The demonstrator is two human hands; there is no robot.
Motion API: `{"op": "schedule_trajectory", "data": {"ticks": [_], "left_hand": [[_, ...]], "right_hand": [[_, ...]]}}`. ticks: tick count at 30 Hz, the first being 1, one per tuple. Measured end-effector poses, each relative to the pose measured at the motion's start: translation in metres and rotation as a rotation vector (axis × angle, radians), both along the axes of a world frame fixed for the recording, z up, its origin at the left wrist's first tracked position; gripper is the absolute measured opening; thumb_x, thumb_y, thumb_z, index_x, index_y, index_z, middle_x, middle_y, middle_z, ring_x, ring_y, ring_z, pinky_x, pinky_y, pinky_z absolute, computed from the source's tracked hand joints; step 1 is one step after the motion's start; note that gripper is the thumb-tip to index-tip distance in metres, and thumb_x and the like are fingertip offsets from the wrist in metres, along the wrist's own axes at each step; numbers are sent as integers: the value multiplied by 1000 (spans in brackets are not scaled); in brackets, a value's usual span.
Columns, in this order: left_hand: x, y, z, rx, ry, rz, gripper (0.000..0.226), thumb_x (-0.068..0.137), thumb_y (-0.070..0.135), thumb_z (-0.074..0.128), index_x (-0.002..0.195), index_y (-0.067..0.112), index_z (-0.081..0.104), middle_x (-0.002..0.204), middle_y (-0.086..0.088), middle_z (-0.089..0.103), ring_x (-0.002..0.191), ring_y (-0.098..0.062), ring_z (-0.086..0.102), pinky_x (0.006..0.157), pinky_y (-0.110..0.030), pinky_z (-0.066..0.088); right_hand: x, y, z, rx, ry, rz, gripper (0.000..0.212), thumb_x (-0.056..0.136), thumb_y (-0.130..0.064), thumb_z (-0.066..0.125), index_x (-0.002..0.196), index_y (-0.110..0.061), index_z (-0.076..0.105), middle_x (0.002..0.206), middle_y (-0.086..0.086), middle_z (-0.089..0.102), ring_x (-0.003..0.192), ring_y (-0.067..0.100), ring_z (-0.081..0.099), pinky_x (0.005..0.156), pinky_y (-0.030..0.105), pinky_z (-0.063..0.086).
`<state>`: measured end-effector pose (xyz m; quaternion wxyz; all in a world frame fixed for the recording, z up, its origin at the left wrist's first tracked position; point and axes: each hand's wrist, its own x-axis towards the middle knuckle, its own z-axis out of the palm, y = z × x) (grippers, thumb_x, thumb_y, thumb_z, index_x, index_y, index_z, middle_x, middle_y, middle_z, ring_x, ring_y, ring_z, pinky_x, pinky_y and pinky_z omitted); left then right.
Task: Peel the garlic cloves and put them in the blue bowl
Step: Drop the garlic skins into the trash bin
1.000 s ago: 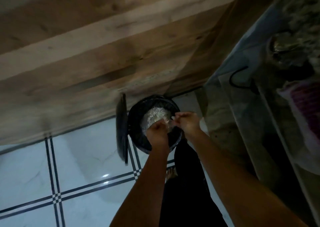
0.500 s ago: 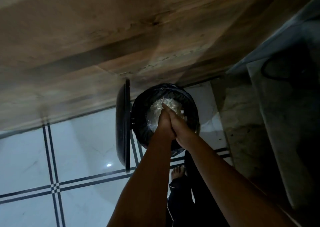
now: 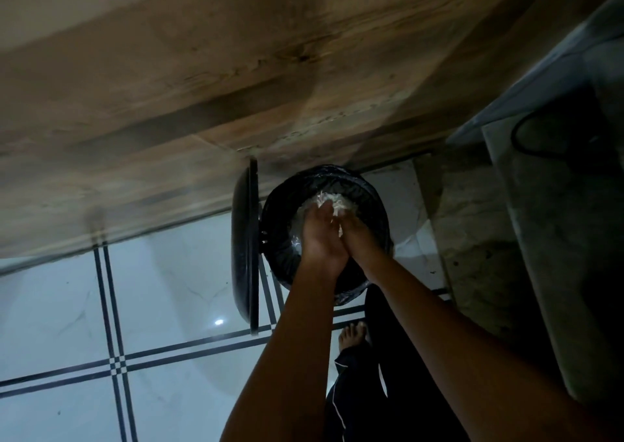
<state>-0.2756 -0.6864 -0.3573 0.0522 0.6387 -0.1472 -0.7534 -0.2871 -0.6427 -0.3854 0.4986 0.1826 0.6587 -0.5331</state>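
Both hands hang over a round bin lined with a black bag (image 3: 373, 202). My left hand (image 3: 319, 235) and my right hand (image 3: 359, 239) meet at the heels of the palms, fingers fairly straight and slightly parted. White garlic skin scraps (image 3: 337, 210) sit between the fingertips and lie on the pale waste inside the bin. No garlic cloves and no blue bowl are in view.
The bin's black lid (image 3: 244, 256) stands upright on its left. A wood-look wall (image 3: 236, 87) rises behind, white tiled floor (image 3: 152, 306) lies to the left. A stone counter (image 3: 540, 239) with a black cable (image 3: 520, 137) runs along the right. My bare foot (image 3: 351, 335) stands near the bin.
The hands went from apart and pinching over the bin to pressed palm to palm. Now the fingertips have parted a little and white skins show between them.
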Motion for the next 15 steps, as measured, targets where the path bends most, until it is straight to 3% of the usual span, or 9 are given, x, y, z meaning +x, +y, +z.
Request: {"op": "schedule_trajectory", "data": {"ticks": [2, 3, 5, 7, 10, 12, 15], "left_hand": [[2, 1, -9, 340, 231, 390, 49, 101, 34, 29, 136, 2, 43, 140, -12, 46, 125, -27, 46, 101, -35, 35], [2, 10, -6, 299, 240, 375, 49, 101, 31, 30, 138, -1, 39, 142, -14, 43, 129, -30, 42, 104, -36, 34], [0, 6, 2, 6, 13, -117, 43, 100, 30, 35, 131, 4, 48, 129, -12, 56, 120, -25, 51, 93, -32, 41], [2, 1, 17, -189, 19, -468, 33, 99, 26, 38, 122, 10, 56, 114, -5, 62, 113, -19, 54, 83, -26, 41], [15, 1, 21, -377, -88, -981, 40, 102, 33, 31, 129, 11, 50, 131, -7, 54, 120, -19, 49, 98, -28, 40], [28, -1, 26, -483, -179, -1143, 40, 103, 29, 29, 128, 4, 50, 136, -16, 49, 123, -26, 48, 102, -29, 38], [38, -14, 53, -582, -227, -1078, 31, 102, 18, 33, 83, 6, 54, 92, -21, 57, 96, -27, 53, 91, -33, 43]], "right_hand": [[5, -3, 10, -22, 29, 31, 43, 103, -29, 25, 141, -14, 38, 136, 1, 43, 125, 15, 40, 93, 14, 28], [8, -3, 11, -29, 12, 77, 44, 103, -31, 24, 142, -15, 37, 142, 3, 39, 130, 15, 36, 101, 17, 25], [6, 2, 16, -35, -16, 175, 46, 103, -32, 22, 142, -11, 35, 146, 5, 35, 135, 20, 32, 110, 28, 21], [4, 10, 24, -41, -100, 99, 46, 102, -36, 26, 135, -10, 45, 133, 2, 49, 125, 18, 44, 105, 34, 32], [3, 19, 49, -220, -324, -276, 53, 99, -47, 30, 131, -8, 50, 121, 7, 57, 110, 20, 54, 90, 32, 41], [-2, 24, 79, -294, -335, -386, 59, 98, -50, 26, 133, -6, 46, 126, 11, 55, 113, 25, 53, 86, 34, 41], [-18, 38, 131, -336, -214, -405, 55, 100, -43, 26, 139, -7, 39, 140, 12, 47, 129, 26, 44, 98, 35, 37]]}}
